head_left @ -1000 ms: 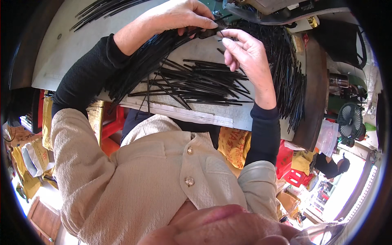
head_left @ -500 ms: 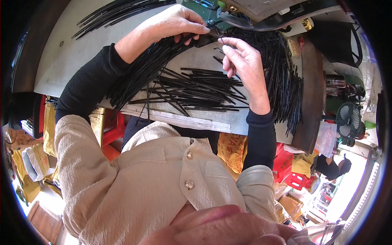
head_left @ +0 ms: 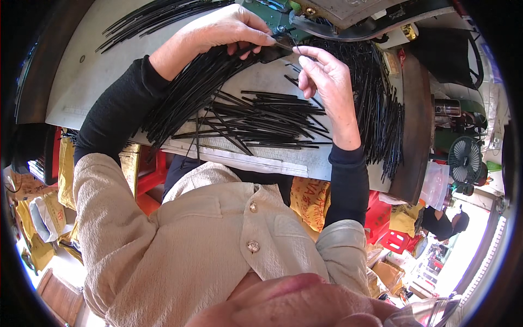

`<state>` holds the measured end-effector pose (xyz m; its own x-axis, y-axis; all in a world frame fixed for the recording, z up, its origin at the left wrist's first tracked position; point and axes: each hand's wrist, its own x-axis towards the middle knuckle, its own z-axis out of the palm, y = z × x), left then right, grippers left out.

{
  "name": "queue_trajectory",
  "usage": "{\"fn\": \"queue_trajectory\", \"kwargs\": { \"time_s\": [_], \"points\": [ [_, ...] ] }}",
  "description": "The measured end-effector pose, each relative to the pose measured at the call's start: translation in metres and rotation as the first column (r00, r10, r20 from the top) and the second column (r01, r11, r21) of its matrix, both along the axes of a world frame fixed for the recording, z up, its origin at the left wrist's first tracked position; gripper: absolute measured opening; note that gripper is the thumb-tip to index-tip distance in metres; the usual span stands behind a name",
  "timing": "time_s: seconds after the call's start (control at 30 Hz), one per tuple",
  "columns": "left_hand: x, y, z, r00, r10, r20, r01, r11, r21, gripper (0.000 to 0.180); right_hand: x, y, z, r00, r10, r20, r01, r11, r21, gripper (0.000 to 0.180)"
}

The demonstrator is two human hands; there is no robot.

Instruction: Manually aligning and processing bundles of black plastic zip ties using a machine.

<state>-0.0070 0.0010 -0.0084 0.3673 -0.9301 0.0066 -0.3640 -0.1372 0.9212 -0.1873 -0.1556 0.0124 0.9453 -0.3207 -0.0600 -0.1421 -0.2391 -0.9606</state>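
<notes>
Head view: left hand (head_left: 229, 30) closed around a thick bundle of thin black plastic strips (head_left: 185, 98), fanning down toward the pale worktable (head_left: 81, 82) edge. Right hand (head_left: 327, 82) pinching a single black strip (head_left: 291, 41) between thumb and forefinger, tip up against the green metal machine (head_left: 272, 13). Between the forearms, a loose crisscrossed heap of cut black strips (head_left: 261, 120). Further right, another spread of black strips (head_left: 381, 109) crowding the table's edge. Off to the side, a small dark fan (head_left: 464, 161).
</notes>
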Motion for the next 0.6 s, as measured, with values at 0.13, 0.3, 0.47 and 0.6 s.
{"fn": "queue_trajectory", "kwargs": {
  "time_s": [0.13, 0.3, 0.47, 0.6],
  "points": [
    [0.007, 0.002, 0.001, 1.000, -0.019, -0.002, 0.019, 1.000, 0.019, 0.031, 0.004, 0.000, 0.000, 1.000, 0.009, 0.017, -0.009, 1.000, 0.004, 0.023],
    [0.012, 0.001, -0.004, 0.999, 0.028, -0.024, -0.028, 1.000, -0.010, 0.032, 0.012, -0.001, -0.003, 1.000, 0.005, 0.025, -0.005, 1.000, 0.000, 0.023],
    [0.015, 0.001, -0.006, 0.999, 0.008, -0.036, -0.007, 0.999, 0.042, 0.032, 0.012, -0.002, -0.004, 1.000, 0.013, 0.022, -0.012, 1.000, -0.012, 0.022],
    [0.012, 0.000, -0.002, 0.998, 0.033, -0.056, -0.030, 0.998, 0.052, 0.032, 0.012, -0.002, -0.004, 1.000, 0.015, 0.026, -0.015, 1.000, -0.020, 0.023]
  ]
}}
